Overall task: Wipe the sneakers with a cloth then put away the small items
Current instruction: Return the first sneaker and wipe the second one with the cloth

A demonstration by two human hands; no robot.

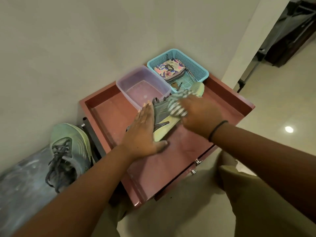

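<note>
- Two sneakers in view. One sneaker (162, 120), grey with a pale yellow-green sole, lies on the red cabinet top (171, 159) near its middle, toe toward the back right corner, sole facing the front edge.
- One left hand (142, 132): fingers straight and pressed together, laid flat along the sneaker's upper at the heel end; thumb resting on the cabinet top just in front of the sole.
- One right hand (200, 115): fingers curled, gripping a striped cloth (176, 106) and holding it against the sneaker's toe half. A dark band (218, 130) sits on this wrist.
- One second sneaker (68, 154), same colours, laces loose, off the cabinet's left edge, resting on a grey, shiny surface whose nature cannot be told.
- One clear plastic tub (142, 82), uncovered, at the back edge of the cabinet top, touching or just behind the first sneaker.
- One blue basket (196, 65) in the back right corner, just beside the tub.
- One patterned pouch (169, 69) lying inside the basket, toward its back; further small items beside it, too small to name.
- Two metal drawer handles (196, 166) on the cabinet's front face.
</note>
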